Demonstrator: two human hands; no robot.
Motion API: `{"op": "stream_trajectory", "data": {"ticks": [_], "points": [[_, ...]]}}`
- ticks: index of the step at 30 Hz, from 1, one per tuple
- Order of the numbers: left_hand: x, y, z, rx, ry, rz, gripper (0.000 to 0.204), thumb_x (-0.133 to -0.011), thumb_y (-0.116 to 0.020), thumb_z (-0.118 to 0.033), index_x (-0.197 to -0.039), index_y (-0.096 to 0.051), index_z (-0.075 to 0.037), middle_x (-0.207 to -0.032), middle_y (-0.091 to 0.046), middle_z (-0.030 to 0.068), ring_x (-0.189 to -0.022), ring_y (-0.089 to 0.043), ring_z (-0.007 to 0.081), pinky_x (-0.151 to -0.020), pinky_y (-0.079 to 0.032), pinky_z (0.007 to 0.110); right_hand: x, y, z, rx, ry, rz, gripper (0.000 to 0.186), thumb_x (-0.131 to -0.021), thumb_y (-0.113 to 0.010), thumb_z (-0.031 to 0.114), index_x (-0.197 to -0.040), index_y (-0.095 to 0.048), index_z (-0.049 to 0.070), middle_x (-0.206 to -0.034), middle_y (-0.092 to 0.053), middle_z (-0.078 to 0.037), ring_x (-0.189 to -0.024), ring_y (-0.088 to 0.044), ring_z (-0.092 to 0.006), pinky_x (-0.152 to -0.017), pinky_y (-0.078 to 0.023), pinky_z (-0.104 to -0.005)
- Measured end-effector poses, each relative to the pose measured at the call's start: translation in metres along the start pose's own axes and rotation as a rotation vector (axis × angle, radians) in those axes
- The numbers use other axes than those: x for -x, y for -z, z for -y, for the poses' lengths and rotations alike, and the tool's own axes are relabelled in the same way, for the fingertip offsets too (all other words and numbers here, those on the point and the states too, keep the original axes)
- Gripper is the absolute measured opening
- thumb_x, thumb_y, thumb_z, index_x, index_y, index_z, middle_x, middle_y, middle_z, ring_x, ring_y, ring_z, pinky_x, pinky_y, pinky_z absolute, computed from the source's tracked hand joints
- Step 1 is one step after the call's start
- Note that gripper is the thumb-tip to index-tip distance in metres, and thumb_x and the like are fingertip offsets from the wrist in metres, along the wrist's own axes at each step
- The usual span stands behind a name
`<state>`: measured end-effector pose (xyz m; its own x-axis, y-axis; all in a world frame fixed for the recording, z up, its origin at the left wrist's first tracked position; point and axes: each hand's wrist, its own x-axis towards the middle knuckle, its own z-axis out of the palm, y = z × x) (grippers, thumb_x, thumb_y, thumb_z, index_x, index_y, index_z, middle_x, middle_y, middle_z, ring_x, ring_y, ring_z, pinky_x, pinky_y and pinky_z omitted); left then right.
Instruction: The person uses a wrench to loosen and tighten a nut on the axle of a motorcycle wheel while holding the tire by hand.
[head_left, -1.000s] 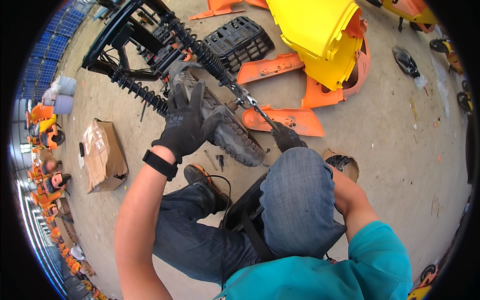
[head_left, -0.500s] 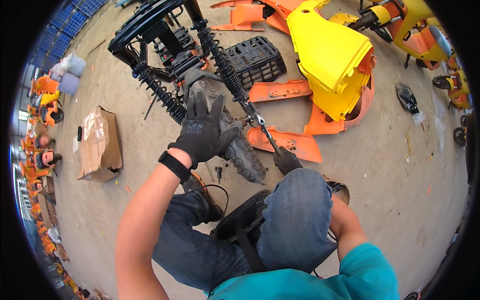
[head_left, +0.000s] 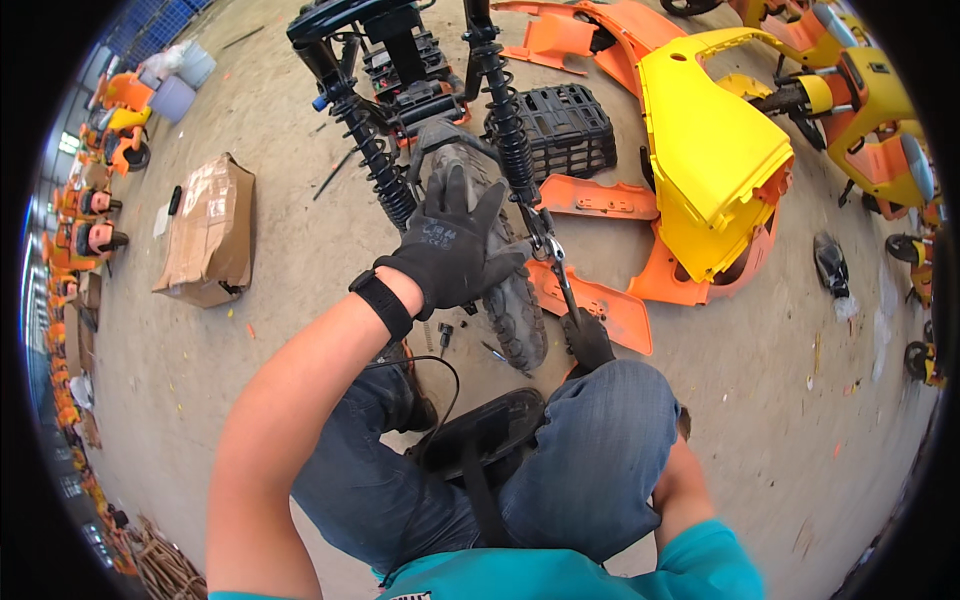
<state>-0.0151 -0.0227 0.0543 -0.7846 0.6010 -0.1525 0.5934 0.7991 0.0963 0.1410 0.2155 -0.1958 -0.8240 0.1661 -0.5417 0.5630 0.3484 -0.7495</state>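
Observation:
My left hand [head_left: 450, 240], in a black glove, lies with fingers spread on top of the front tire [head_left: 515, 325], which sits between two black spring shocks [head_left: 510, 130] of a stripped vehicle frame [head_left: 395, 30]. At the lower end of the right shock, a silver wrench [head_left: 562, 275] is on the axle fitting, and my gloved right hand [head_left: 585, 330] is closed on its handle; the right wrist is hidden behind my raised knee. A small black bolt-like part [head_left: 445, 335] lies on the floor left of the tire.
Orange panels [head_left: 595, 305], a yellow body shell [head_left: 705, 150] and a black basket [head_left: 565, 130] lie right of the frame. A cardboard box [head_left: 205, 230] stands left. Orange scooters [head_left: 105, 235] line the left; yellow-orange scooters [head_left: 855, 115] stand right. A dark bagged item [head_left: 830, 265] lies right.
The view has shifted, so the frame and wheel appear farther right and more upright. Both hands stay where they were, the left on the tire, the right on the wrench.

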Motion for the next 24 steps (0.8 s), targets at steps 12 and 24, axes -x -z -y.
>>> {"op": "stream_trajectory", "data": {"ticks": [12,24], "points": [[-0.003,-0.004,0.001,-0.034,-0.014,-0.019,0.09,-0.088,-0.054,-0.065,-0.156,-0.025,-0.013,-0.155,-0.018,0.0376,-0.144,-0.015,0.0564,-0.116,-0.024,0.058,0.018,0.018,0.025,0.065,-0.035,0.028,0.028,-0.093,-0.06,0.032,-0.1,-0.06,0.005,-0.072,-0.063,-0.009,-0.061,-0.063,-0.0201,-0.057,-0.05,-0.0355],[0.002,-0.007,0.0,-0.028,-0.046,-0.103,0.086,-0.091,-0.057,-0.056,-0.154,-0.025,-0.007,-0.149,-0.021,0.0431,-0.141,-0.018,0.0583,-0.117,-0.02,0.057,0.023,0.041,0.027,0.017,-0.007,0.151,0.04,-0.091,-0.063,0.021,-0.129,-0.061,0.009,-0.078,-0.062,-0.004,-0.068,-0.061,-0.0129,-0.064,-0.048,-0.0293]]}}
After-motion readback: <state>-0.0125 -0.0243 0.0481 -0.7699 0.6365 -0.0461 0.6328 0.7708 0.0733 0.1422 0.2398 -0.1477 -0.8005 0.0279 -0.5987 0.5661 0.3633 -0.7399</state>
